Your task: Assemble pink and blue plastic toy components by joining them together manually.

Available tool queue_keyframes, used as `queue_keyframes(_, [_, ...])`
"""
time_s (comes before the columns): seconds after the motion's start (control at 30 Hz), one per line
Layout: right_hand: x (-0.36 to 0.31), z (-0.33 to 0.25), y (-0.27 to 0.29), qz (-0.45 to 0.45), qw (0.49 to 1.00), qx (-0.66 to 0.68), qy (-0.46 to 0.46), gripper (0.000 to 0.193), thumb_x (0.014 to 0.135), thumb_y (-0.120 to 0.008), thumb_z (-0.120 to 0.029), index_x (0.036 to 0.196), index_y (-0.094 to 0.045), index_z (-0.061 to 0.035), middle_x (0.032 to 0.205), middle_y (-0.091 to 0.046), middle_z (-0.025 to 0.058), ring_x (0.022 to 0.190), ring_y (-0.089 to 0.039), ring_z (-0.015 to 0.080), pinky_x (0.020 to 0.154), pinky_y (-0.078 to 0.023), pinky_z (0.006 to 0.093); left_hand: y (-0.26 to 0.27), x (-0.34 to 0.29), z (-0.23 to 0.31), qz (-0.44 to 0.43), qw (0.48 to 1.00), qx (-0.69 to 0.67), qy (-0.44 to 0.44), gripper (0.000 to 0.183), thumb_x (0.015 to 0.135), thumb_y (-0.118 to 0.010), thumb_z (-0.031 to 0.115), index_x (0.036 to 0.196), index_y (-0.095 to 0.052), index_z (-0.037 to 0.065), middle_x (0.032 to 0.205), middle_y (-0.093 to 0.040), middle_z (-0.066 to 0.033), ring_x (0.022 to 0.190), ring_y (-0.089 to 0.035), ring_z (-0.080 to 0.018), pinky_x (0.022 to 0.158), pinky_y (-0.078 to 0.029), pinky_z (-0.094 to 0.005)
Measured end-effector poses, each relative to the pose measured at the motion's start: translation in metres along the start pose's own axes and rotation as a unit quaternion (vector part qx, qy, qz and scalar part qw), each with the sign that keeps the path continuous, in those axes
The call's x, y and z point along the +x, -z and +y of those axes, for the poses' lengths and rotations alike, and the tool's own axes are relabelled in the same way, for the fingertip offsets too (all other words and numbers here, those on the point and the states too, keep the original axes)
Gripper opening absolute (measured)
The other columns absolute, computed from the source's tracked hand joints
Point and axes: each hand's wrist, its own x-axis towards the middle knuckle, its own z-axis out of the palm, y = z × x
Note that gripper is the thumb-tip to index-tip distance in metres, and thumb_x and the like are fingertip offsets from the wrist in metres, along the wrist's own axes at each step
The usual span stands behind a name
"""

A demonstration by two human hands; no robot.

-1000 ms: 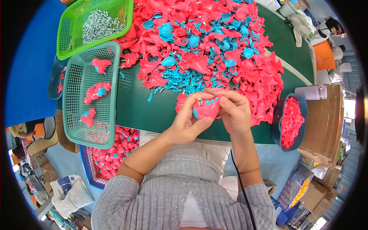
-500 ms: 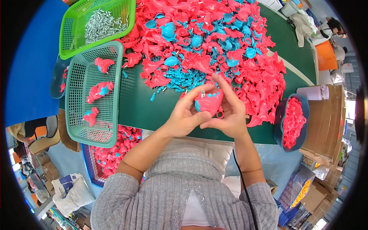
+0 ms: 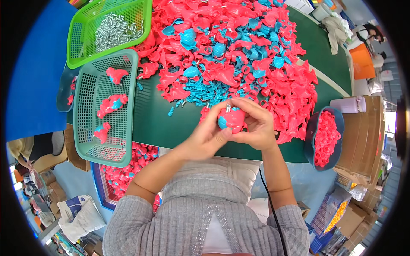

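Note:
Between my two hands is a rounded red plastic toy part (image 3: pixel 232 120) with blue patches and a small silver metal piece standing at its top. My left hand (image 3: pixel 210 133) grips it from the left, thumb pressed on its lower front. My right hand (image 3: pixel 258 124) is wrapped round its right side, fingers curled over the top. Just beyond the hands lies a large pile of red molded parts (image 3: pixel 222 72), mixed with blue shell-shaped pieces (image 3: pixel 188 39) and small blue strips (image 3: pixel 205 91).
Left of the pile, a green-grey basket (image 3: pixel 81 123) holds 3 assembled red-blue parts. Behind it a bright green basket (image 3: pixel 77 45) contains silver metal pins (image 3: pixel 113 32). A dark tub (image 3: pixel 310 136) of red rings stands right. Below the table edge sits a crate (image 3: pixel 102 187) of red parts.
My right fingers have come down from above and curled over the top of the toy part. The part has turned slightly and sits a little lower between my hands.

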Motion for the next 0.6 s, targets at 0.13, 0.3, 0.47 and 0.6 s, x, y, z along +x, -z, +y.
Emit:
queue_keyframes(0.13, [-0.002,0.007,0.003,-0.026,0.978,-0.192,0.079,0.062,0.064,-0.082,-0.01,0.121,-0.059,-0.001,0.122,-0.056,0.0142,0.106,-0.06,0.0252,0.09,-0.05,0.0359,-0.001,-0.005,0.001,0.012,0.986,0.166,-0.004,0.056,0.096,-0.051,0.02,0.137,-0.023,-0.004,0.132,-0.039,-0.0171,0.124,-0.041,-0.0232,0.103,-0.033,-0.0367])
queue_keyframes(0.3, [-0.005,0.008,-0.004,-0.015,0.968,-0.243,0.066,0.066,0.068,-0.079,-0.01,0.129,-0.054,-0.0055,0.129,-0.053,0.018,0.117,-0.055,0.0279,0.094,-0.047,0.0372,0.005,0.003,-0.009,0.019,0.946,0.312,-0.087,0.051,0.091,-0.059,0.016,0.129,-0.033,-0.005,0.121,-0.046,-0.0203,0.113,-0.047,-0.0293,0.097,-0.038,-0.0382])
queue_keyframes(0.47, [-0.015,0.015,0.003,0.016,0.955,0.288,-0.068,0.046,0.088,-0.06,-0.003,0.133,-0.048,0.0003,0.136,-0.047,0.0214,0.121,-0.051,0.0263,0.101,-0.042,0.039,0.009,0.009,-0.008,-0.006,0.871,0.418,-0.259,0.051,0.085,-0.066,0.017,0.125,-0.041,-0.003,0.121,-0.051,-0.0225,0.108,-0.051,-0.0329,0.093,-0.041,-0.0416])
queue_keyframes(0.6, [-0.017,0.018,0.003,0.018,0.967,0.254,0.0,0.031,0.09,-0.056,0.0,0.121,-0.056,0.0046,0.132,-0.05,0.023,0.119,-0.053,0.0269,0.099,-0.045,0.0403,0.013,0.015,0.0,-0.064,0.85,0.434,-0.292,0.07,0.071,-0.083,0.026,0.124,-0.045,0.0,0.122,-0.05,-0.0213,0.111,-0.052,-0.0331,0.091,-0.045,-0.0406])
